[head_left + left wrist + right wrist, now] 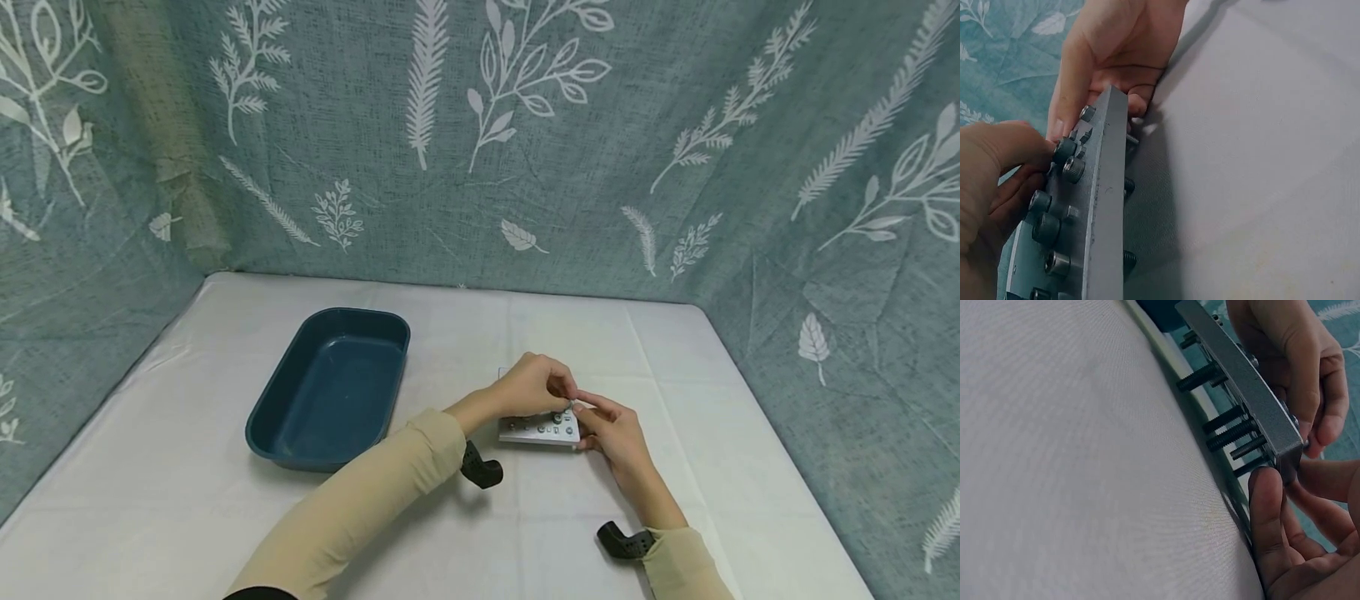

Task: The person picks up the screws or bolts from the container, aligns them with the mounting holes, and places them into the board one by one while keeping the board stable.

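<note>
A silver metal plate (542, 432) is held tilted just over the white cloth, with several socket-head bolts through it. Their threaded shanks (1232, 434) stick out of the underside. My left hand (531, 387) reaches across the top, thumb and fingers pinching a bolt (1064, 150) near the plate's right end. Around the right corner of the plate, my right hand (618, 433) grips with its thumb on the bolt side and a finger (1266, 494) beneath. Other bolt heads (1046, 229) stand in rows along the face; part of the plate is hidden behind my left hand.
A dark blue rectangular tub (258, 429) stands on the white-covered table (450, 333), left of the plate. Green leaf-patterned fabric (465, 217) hangs behind and along both sides. Black wrist mounts (628, 542) jut out below both wrists.
</note>
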Motion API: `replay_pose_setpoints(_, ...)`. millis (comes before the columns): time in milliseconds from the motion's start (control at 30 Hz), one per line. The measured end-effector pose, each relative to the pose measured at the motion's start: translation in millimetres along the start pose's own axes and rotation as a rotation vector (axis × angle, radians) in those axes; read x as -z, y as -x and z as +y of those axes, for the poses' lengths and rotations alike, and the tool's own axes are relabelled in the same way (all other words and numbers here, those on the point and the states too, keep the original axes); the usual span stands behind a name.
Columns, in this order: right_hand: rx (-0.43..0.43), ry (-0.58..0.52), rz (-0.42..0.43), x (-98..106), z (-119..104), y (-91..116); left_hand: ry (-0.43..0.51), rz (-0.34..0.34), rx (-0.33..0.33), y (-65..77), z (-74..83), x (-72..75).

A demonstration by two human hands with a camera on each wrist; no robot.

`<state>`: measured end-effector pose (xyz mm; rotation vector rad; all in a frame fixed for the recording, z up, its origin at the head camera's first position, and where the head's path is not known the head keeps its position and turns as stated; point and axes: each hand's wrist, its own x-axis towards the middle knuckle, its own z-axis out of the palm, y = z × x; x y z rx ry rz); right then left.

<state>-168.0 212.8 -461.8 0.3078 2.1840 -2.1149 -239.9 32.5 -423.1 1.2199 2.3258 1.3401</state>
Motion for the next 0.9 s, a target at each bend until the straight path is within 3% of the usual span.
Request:
replay_pose_setpoints(300,0.005,0.000,-0.007,2.0,0.8,-1.1,0.004,-0.024,-0.018,1.0,-0.3,-0.5)
replay_pose_setpoints(467,-0.005,-0.003,-0.004,2.3,1.0,-2.1,-0.042,0.056,0.021,10.0,4.9,4.7)
replay_pose_setpoints(700,-0.020,0.037,-0.001,3.6,-2.6,0.5,-0.137,0.152,0.038,48.5,19.0,25.3)
replay_pose_setpoints(800,-0.002,0.103,0.024,5.8,-5.9,2.4,-0.190,0.189,0.053,71.6,23.1,36.3)
replay_pose_setpoints(900,0.032,0.209,0.045,8.7,-10.5,5.5,-0.303,0.254,0.098,95.1,24.6,47.6)
